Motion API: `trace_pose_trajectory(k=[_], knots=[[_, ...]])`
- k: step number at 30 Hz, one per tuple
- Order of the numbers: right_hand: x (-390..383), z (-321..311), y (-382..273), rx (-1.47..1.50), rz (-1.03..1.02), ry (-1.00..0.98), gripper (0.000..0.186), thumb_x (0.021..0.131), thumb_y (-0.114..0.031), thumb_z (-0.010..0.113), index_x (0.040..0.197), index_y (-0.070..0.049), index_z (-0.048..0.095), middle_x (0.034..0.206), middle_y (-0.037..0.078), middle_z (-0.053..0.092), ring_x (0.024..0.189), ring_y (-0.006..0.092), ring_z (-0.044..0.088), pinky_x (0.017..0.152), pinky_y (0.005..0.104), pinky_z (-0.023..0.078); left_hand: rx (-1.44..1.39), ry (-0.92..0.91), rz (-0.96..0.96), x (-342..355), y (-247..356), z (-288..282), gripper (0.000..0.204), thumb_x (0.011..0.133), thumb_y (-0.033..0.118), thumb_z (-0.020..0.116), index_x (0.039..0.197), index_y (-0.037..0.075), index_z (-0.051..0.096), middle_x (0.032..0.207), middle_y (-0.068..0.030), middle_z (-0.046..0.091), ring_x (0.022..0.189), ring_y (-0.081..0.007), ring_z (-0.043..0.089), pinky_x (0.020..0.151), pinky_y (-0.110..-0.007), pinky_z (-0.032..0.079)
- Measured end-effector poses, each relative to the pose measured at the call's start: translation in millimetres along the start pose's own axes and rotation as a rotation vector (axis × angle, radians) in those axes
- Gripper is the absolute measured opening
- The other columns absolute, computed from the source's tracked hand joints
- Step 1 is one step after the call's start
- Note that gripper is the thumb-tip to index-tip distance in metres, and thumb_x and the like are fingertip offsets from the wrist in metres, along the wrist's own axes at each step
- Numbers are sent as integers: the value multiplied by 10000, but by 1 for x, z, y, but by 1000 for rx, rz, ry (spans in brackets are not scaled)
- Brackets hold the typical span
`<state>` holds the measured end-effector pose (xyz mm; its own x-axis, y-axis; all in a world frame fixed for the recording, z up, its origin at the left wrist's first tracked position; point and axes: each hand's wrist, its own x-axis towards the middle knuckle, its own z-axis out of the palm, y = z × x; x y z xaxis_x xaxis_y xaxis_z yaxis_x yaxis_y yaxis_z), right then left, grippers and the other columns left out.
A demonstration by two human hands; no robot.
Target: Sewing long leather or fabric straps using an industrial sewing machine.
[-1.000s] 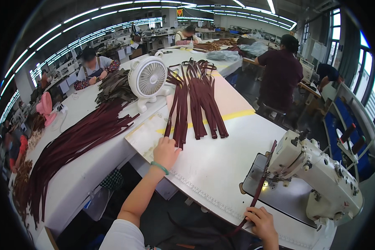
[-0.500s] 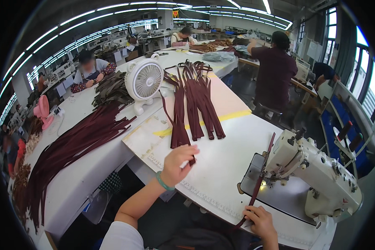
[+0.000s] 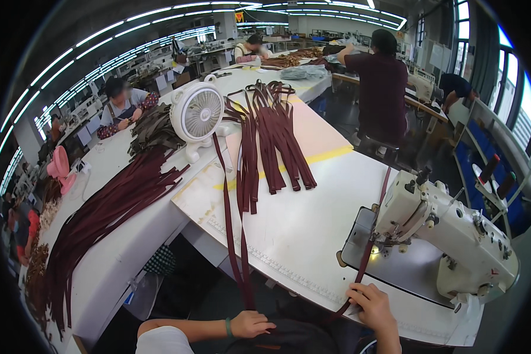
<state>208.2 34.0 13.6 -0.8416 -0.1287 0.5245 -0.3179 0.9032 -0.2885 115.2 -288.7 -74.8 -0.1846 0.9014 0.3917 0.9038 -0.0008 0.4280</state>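
My left hand (image 3: 252,324) is closed low over my lap, beyond the table's front edge. Long maroon straps (image 3: 237,259) run taut from beside the fan down to it, and their lower ends vanish at the fingers. My right hand (image 3: 371,305) pinches another maroon strap (image 3: 364,265) at the front edge of the sewing table. That strap passes up under the needle area of the white sewing machine (image 3: 448,230) and out behind it. Flat bundles of maroon straps (image 3: 283,147) lie on the pink sheet, left of the machine.
A white fan (image 3: 200,112) stands behind the bundles. More maroon straps (image 3: 106,224) and dark olive straps (image 3: 156,130) cover the left table. A pink fan (image 3: 59,168) sits farther left. Thread cones (image 3: 489,168) stand right. Several people work around the room.
My left hand has come down and back from the bundle to my lap, drawing straps over the table edge. My right hand stays at its strap by the machine.
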Motion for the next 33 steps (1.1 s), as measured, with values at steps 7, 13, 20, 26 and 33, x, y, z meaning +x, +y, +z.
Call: trace_pose_trajectory(k=[7, 13, 20, 26, 33], knots=[[-2, -4, -2, 1, 15, -1, 308, 557, 19, 659, 844, -81, 611, 920, 27, 607, 606, 197, 528, 494, 288, 440, -620, -279, -1576, -152, -47, 109, 341, 879, 332, 412, 759, 45, 552, 683, -161, 579, 694, -313, 586, 628, -413, 450], [-2, -5, 0, -21, 26, -28, 313, 560, -4, 668, 853, -95, 604, 936, 15, 602, 615, 188, 527, 499, 284, 438, -1120, 15, -1313, -85, -42, 63, 318, 907, 284, 384, 855, 27, 565, 705, -41, 540, 627, -114, 518, 568, -248, 429], [3, 1, -1, -6, 30, -28, 298, 576, -11, 677, 856, -89, 606, 928, 25, 603, 616, 190, 532, 507, 290, 444, 1, 727, -465, 31, -33, -40, 136, 786, -17, 551, 910, -53, 510, 795, -110, 491, 705, -227, 514, 643, -287, 428], [3, -1, -3, -25, 24, -30, 274, 594, -26, 681, 851, -87, 607, 926, 26, 601, 626, 189, 542, 510, 291, 444, 240, 1119, -1024, 23, -128, -121, 571, 658, 184, 740, 1104, -3, 437, 1062, -153, 414, 981, -276, 444, 863, -351, 375], [0, 0, -1, -18, 22, -19, 264, 602, -36, 681, 851, -87, 608, 922, 26, 601, 618, 187, 543, 509, 293, 448, -913, 508, -901, -43, -101, -102, 87, 794, 75, 586, 782, -11, 590, 634, -31, 563, 453, -39, 405, 415, -171, 295]])
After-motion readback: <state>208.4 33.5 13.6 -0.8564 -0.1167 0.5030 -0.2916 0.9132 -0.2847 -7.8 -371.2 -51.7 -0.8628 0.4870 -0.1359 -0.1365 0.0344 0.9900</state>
